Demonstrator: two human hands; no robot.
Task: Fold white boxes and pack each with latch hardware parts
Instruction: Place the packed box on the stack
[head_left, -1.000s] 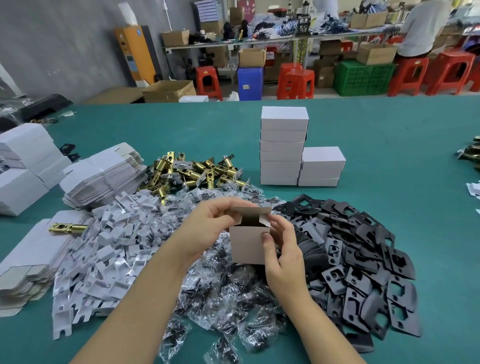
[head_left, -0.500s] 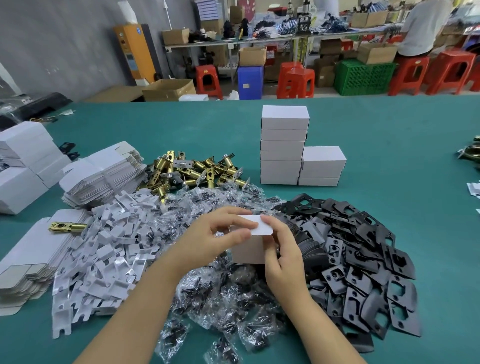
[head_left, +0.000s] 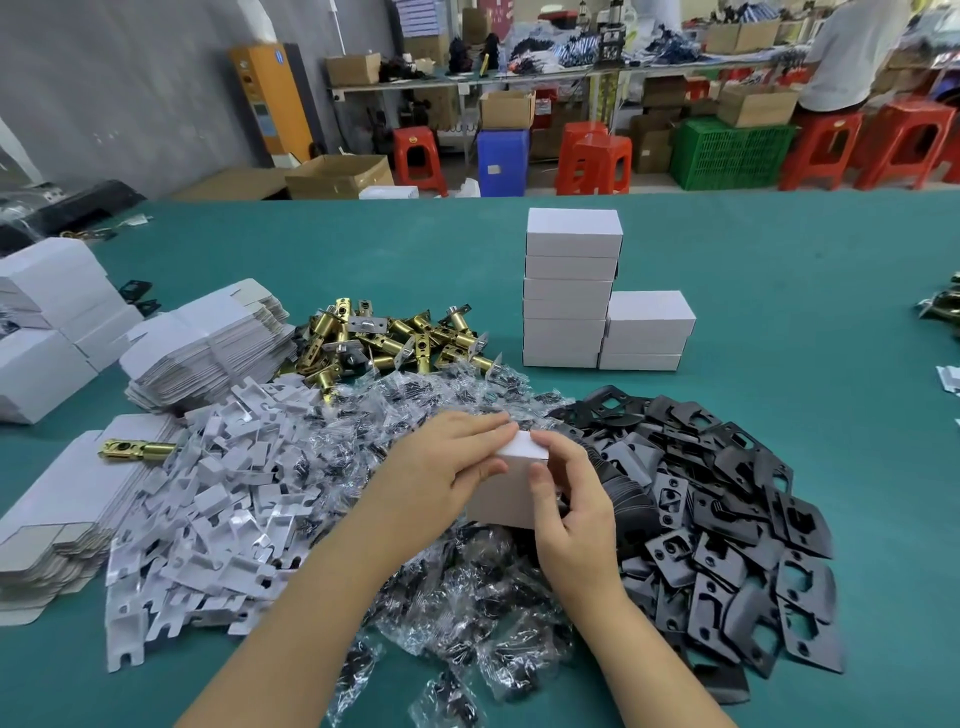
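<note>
White box (head_left: 511, 486) at centre frame, above the heap of bagged screws (head_left: 457, 587), now shut: end flap gaping a second ago, folded over half a second ago, now pressed flush. Left hand (head_left: 441, 467) laid over the top with fingers nearly straight, pressing the flap down; right hand (head_left: 569, 512) curled round the right end, thumb on the front face, gripping. Probably ready to join the stacked boxes (head_left: 571, 291) at upper centre, with black plates (head_left: 727, 519) at right and brass latches (head_left: 395, 338) at upper left waiting for the next one.
</note>
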